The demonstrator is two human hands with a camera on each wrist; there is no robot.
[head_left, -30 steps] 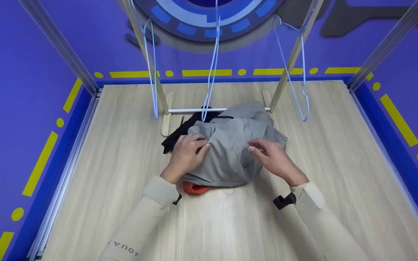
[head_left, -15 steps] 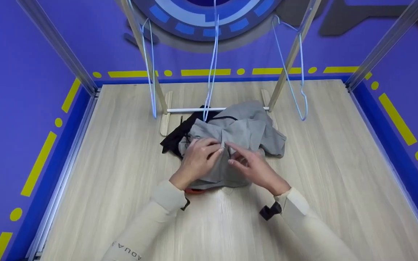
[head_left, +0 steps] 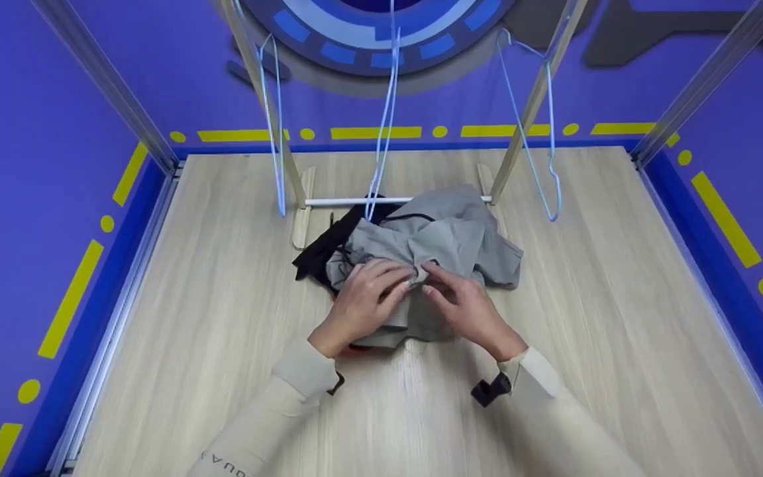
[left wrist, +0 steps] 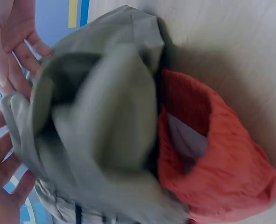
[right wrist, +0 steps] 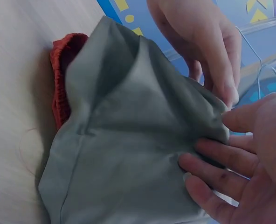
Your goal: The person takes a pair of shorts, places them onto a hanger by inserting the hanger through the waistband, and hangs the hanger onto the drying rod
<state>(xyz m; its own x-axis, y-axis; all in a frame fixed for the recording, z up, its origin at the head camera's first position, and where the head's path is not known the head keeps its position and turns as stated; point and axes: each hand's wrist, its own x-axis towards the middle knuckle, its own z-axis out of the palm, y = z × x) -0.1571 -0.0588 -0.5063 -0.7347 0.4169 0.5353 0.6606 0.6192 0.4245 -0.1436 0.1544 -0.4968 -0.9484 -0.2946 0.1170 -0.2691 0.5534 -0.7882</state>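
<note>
A crumpled grey garment [head_left: 464, 235] with a thin black cord lies in a heap in the middle of the tabletop. Over its near part, my left hand [head_left: 365, 305] and right hand [head_left: 473, 315] face each other, a raised fold of the cloth between them. The left thumb and fingers pinch this fold. From the other side the right fingers reach against the cloth, with the thumb close to the fold's edge. Underneath, a red-orange garment [left wrist: 222, 163] with a gathered opening sticks out toward me. Black cloth [head_left: 328, 248] shows at the heap's left.
Behind the heap stands a wooden rack with a white lower bar [head_left: 348, 201]. From above hang a left hanger [head_left: 279, 146], a middle hanger [head_left: 385, 139] and a right hanger [head_left: 552, 152], all light blue. Blue-purple walls [head_left: 37, 165] enclose the wooden tabletop [head_left: 222, 285].
Both hands have come together over the near part of the grey garment, the right one moving left. Its cloth is now bunched up between them, and its right edge has shifted.
</note>
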